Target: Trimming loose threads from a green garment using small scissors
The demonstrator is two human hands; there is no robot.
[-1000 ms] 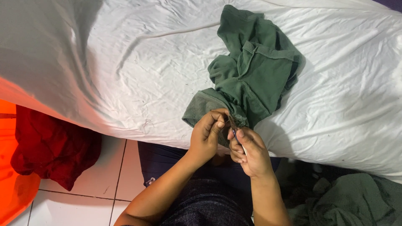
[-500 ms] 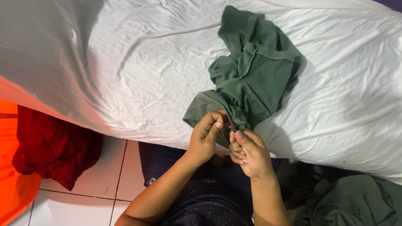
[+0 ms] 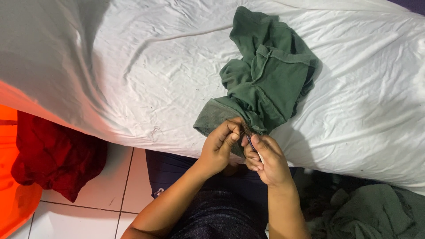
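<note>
A view from above of a person's two bare hands working at the near edge of a bed (image 3: 133,88) covered in a wrinkled white sheet. A crumpled dark green garment (image 3: 265,75) lies on the sheet, right of the middle, with one corner trailing down to the bed's edge. The left hand (image 3: 220,146) is closed, its fingers curled and pinching that trailing corner of the green garment. The right hand (image 3: 265,159) sits just beside it, touching the same corner, with fingers closed around a small thin tool (image 3: 251,144) with a dark tip; the tool is too small to tell what kind it is. Both forearms rise from the bottom of the frame, over the person's dark clothing.

Below the bed edge, white floor tiles (image 3: 106,194) show at lower left. A dark red cloth (image 3: 53,155) lies heaped there, next to something bright orange (image 3: 13,194) at the left edge. At lower right, another heap of green cloth (image 3: 372,212) rests in shadow, well apart from the hands.
</note>
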